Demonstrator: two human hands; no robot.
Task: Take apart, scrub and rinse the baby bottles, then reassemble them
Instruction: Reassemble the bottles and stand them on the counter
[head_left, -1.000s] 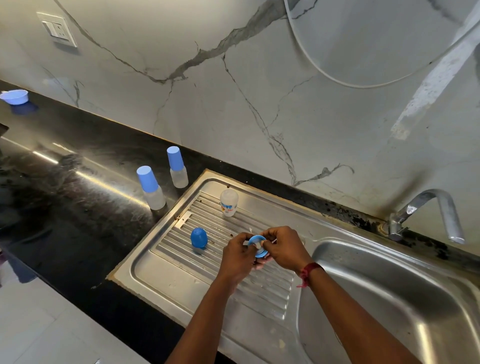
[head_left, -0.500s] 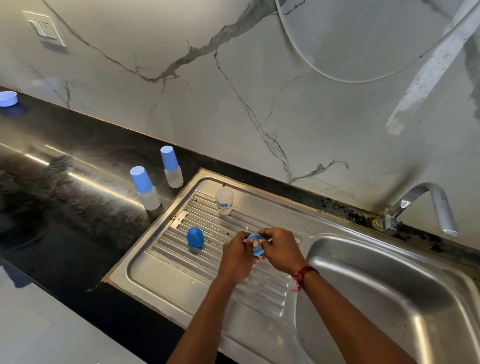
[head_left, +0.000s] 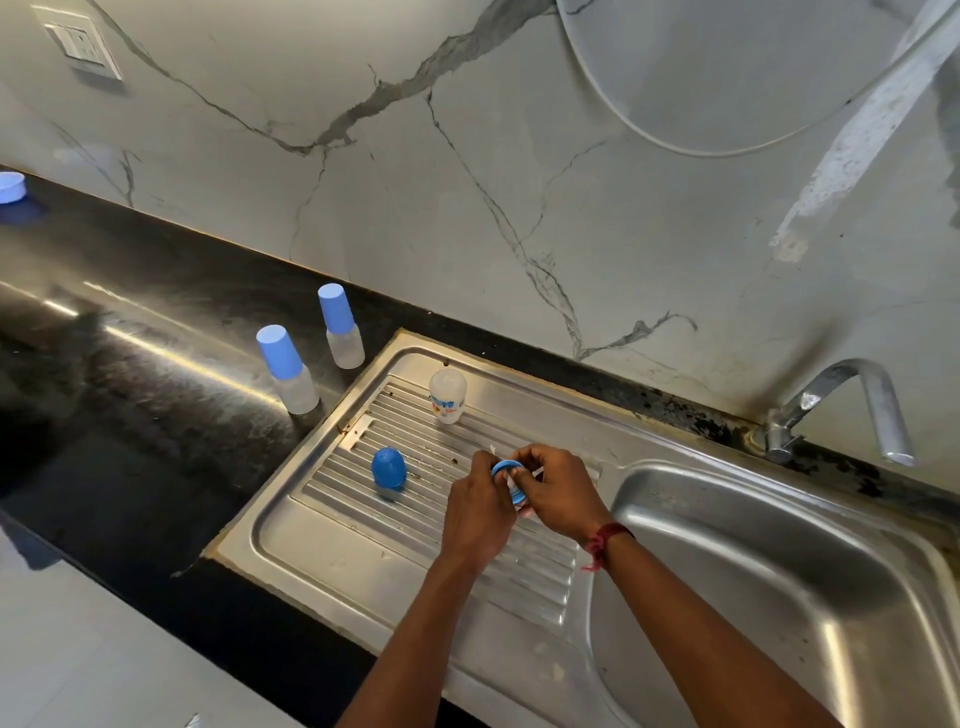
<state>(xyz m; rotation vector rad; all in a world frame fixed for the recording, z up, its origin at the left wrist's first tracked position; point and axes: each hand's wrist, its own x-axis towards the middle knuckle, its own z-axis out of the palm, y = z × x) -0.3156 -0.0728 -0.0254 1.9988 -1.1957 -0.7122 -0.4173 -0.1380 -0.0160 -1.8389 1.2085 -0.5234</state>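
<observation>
blue ring (head_left: 500, 468) half hidden, left-edge bowl (head_left: 10, 186) cropped

Dim, soft light; glare streaks on counter (head_left: 156, 332); wide-angle edge distortion.

Kitchen, steel sink (head_left: 779, 597), tap (head_left: 852, 400) (marble wall (head_left: 467, 182))

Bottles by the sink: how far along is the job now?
Done: one bottle stands open on the drainboard, its cap beside it. In hand: the left hand and right hand pinch the blue ring. Left: two capped bottles on the counter; no water runs from the tap, so scrubbing seems unstarted.
</observation>
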